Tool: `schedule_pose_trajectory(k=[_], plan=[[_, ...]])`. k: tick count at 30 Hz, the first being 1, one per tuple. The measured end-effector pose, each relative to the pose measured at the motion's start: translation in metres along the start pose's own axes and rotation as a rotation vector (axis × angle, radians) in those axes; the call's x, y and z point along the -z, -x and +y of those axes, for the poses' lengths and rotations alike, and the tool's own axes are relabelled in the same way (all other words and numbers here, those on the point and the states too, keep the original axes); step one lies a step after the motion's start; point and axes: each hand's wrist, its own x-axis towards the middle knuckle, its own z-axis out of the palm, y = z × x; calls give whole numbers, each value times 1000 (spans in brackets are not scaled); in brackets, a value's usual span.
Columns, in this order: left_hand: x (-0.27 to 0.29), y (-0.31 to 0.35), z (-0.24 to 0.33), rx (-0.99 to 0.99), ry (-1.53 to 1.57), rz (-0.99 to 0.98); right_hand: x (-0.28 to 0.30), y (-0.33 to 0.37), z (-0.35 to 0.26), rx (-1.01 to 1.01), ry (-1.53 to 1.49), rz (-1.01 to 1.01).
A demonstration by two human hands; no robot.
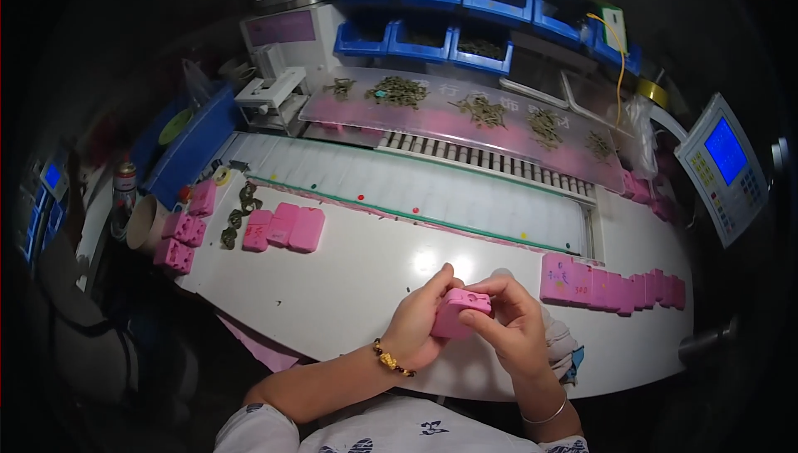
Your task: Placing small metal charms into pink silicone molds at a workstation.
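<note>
Close in front of me, over the white table (366,287), both hands are around a small pink rubber mould (453,321) with a hole and grooves in its upper face. My left hand (416,320) cups it from the left, the thumb along its far side. My right hand (517,320) grips its right end, with thumb and fingers on the top edge. The underside of the mould is hidden by my hands. To the right of my right hand lies a crumpled pale cloth (561,341). A row of similar pink moulds (569,280) stands further right, some with handwriting.
More pink moulds (306,228) stand at the left beside dark greenish clumps (230,228). Behind runs a long pale tray (399,187) with a green edge. Beyond it, a clear sheet (432,120) bears small greenish heaps. Blue bins (424,37) line the back; a control panel (723,158) stands right.
</note>
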Motion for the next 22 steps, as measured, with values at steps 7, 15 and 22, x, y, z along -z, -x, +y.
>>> schedule_pose_trajectory(k=[7, 15, 22], plan=[[3, 18, 2, -411, -516, -271, 12, 1, -5, 95, 114, 118], [3, 3, 23, -424, -706, -238, 7, 2, -1, 21, -44, 135], [4, -26, 50, -602, -788, -93, 18, -1, 3, -166, -245, 174]])
